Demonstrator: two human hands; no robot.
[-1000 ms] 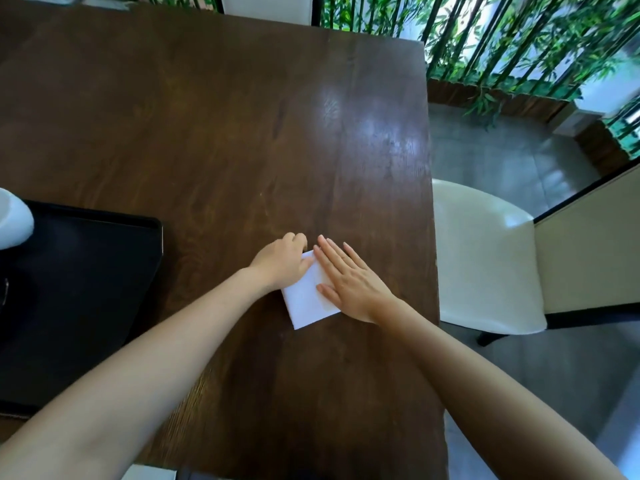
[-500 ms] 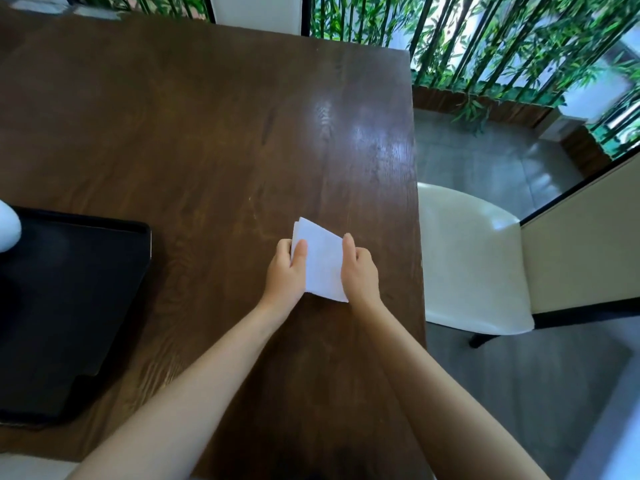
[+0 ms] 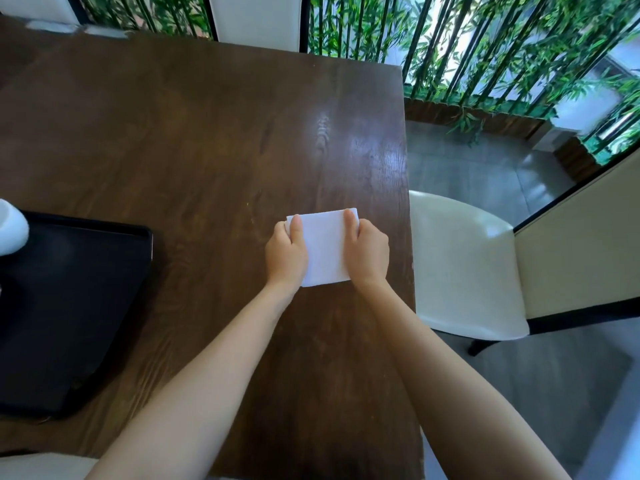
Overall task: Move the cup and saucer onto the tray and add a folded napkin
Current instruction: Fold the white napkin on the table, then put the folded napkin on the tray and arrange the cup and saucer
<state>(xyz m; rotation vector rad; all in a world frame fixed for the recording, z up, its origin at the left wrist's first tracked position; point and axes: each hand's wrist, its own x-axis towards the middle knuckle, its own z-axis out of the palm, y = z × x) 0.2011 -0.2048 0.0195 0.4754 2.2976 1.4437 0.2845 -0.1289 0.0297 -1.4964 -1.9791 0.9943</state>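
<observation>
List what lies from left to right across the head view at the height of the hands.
White object at the left edge → black tray → left hand → napkin → right hand → white chair seat → cream wall panel.

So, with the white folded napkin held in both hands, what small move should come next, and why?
Probably carry the white folded paper napkin to the left, toward the black rectangular tray. The left hand and the right hand each pinch one side of it, it looks already folded, and it is over the dark wooden table, apart from the tray.
</observation>
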